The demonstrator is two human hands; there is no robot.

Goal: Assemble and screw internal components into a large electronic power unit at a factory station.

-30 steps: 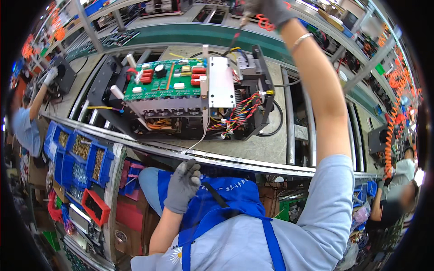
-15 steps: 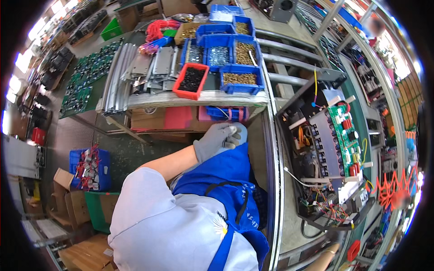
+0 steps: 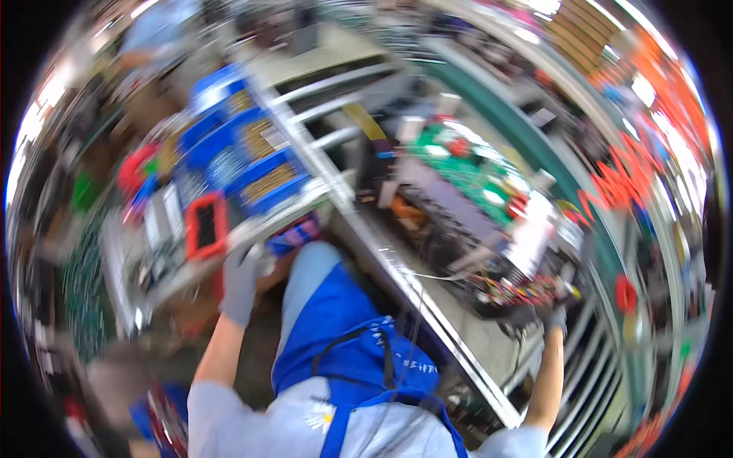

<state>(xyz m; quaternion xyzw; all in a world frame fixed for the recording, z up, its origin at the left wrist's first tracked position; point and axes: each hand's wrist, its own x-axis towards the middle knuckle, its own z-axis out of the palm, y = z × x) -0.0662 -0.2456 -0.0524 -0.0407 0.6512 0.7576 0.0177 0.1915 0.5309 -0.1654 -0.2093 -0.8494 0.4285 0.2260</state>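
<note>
Motion smears the whole view. My left hand (image 3: 241, 284), in a grey glove, is at the front edge of the parts table (image 3: 267, 217), just below a red bin (image 3: 206, 225) of small black parts. Its fingers are too blurred to read. On the right, my right hand (image 3: 557, 317), also gloved, reaches the near corner of an open black device chassis (image 3: 489, 294). A tangle of coloured wires (image 3: 519, 288) lies beside that hand, and its fingertips are hidden or smeared. Inside the chassis are a green circuit board (image 3: 466, 172) and a grey heatsink block (image 3: 450, 198).
Blue bins (image 3: 267, 183) with brass-coloured and silvery small parts stand behind the red one. A metal rail (image 3: 397, 271) runs diagonally between table and chassis. Rollers (image 3: 592, 366) lie at the lower right. An orange coiled hose (image 3: 630, 175) hangs at the far right.
The view has turned, so the table and chassis appear slanted. My left hand has moved from above my lap to the table's edge. My right hand has come up to the chassis corner.
</note>
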